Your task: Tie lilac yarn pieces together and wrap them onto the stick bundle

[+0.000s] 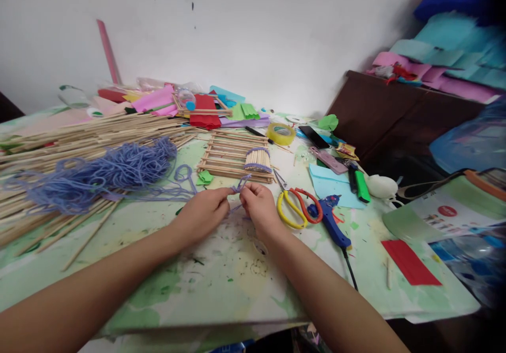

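My left hand and my right hand meet over the table, fingertips pinched on purple yarn. A small loop of it shows between them, and a strand hangs below. Leftward, the yarn runs along the table toward a big tangled heap of purple yarn. Just beyond my hands lies a frame of wooden sticks. On its right part sits a small curved piece of short sticks with purple yarn along its edges. Scissors with yellow and red handles lie right beside my right hand.
A blue glue gun with a black cord lies right of the scissors. Long bamboo sticks cover the left side. Farther back are yellow tape, a black phone and colored paper. Light-blue paper and red paper lie on the right.
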`<act>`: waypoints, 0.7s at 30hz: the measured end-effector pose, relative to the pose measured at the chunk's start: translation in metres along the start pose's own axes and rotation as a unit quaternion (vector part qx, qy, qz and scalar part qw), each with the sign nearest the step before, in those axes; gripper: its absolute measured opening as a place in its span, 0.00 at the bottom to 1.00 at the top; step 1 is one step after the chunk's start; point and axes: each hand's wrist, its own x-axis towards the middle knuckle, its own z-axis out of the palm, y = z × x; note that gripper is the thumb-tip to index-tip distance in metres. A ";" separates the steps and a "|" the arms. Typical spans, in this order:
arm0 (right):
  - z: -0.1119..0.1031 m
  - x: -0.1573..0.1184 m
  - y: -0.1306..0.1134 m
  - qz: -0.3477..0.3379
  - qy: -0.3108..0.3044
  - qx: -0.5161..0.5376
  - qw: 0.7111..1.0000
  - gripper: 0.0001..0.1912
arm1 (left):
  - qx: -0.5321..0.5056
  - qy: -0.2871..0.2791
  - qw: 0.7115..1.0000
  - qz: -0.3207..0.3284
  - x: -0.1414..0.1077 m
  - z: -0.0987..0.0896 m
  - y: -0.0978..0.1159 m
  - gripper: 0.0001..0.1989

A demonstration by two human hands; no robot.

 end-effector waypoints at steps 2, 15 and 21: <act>0.000 0.000 0.000 -0.008 0.000 -0.015 1.000 0.08 | -0.015 0.004 0.999 -0.030 0.001 -0.002 -0.001 0.18; 0.004 -0.008 0.000 -0.093 -0.060 -0.198 0.974 0.09 | -0.092 0.077 0.993 -0.020 0.007 -0.009 -0.006 0.14; 0.004 -0.011 -0.005 -0.050 -0.142 -0.113 0.982 0.05 | -0.338 -0.008 0.934 -0.119 0.022 -0.012 -0.035 0.17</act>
